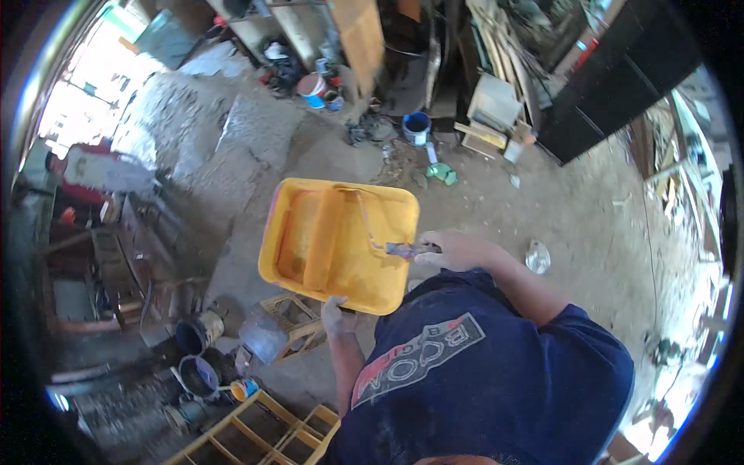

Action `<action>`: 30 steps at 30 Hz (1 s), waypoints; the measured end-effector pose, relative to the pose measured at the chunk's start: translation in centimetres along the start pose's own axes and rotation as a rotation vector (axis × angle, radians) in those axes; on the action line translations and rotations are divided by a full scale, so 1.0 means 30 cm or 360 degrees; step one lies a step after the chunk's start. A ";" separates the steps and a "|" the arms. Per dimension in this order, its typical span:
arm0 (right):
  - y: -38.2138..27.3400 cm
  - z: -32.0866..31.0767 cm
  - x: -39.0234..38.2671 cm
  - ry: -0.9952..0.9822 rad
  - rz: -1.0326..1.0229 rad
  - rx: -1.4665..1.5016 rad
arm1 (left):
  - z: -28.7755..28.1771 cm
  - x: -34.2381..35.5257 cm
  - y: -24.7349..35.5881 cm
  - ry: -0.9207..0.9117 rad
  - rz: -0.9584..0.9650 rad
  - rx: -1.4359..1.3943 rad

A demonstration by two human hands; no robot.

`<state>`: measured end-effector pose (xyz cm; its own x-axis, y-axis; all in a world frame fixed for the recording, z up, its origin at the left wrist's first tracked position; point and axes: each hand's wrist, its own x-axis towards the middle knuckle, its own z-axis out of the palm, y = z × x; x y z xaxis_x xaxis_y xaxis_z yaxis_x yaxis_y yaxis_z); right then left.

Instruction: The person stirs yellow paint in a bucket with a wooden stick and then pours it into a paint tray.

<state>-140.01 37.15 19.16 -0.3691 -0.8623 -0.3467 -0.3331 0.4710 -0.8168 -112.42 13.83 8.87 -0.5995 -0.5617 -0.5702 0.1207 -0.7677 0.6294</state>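
Paint roller point(324, 242) sits across the yellow tray point(364, 280), handle gripped in right hand point(453, 252). Left hand point(336, 315) grips tray's near edge, in front of dark blue shirt point(535, 372). Blue bucket point(416, 130) on floor point(488, 201) beyond.

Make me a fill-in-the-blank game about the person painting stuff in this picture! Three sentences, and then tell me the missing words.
1. The left hand holds the edge of the paint tray, which is coloured ____.
2. The right hand holds the paint roller by its ____.
3. The person's printed shirt is dark ____.

Missing words: yellow; handle; blue.
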 end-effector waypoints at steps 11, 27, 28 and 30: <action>0.100 -0.216 0.092 -0.0073 0.0122 0.0302 | 0.137 0.315 0.100 -0.0067 -0.0080 0.0089; 0.222 -0.631 0.518 -0.0646 0.0224 0.1049 | 0.624 0.700 0.254 0.0034 -0.0045 0.0394; 0.244 -0.603 0.554 -0.0654 0.0209 0.1092 | 0.576 0.745 0.279 0.0055 -0.0046 0.0435; 0.287 -0.560 0.647 -0.0670 0.0156 0.1609 | 0.512 0.843 0.323 -0.0087 0.0029 0.0747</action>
<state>-164.63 27.58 13.15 0.0344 -0.9143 -0.4035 0.6168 0.3371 -0.7112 -138.55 -3.08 8.65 -0.6427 -0.5474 -0.5360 -0.2314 -0.5283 0.8169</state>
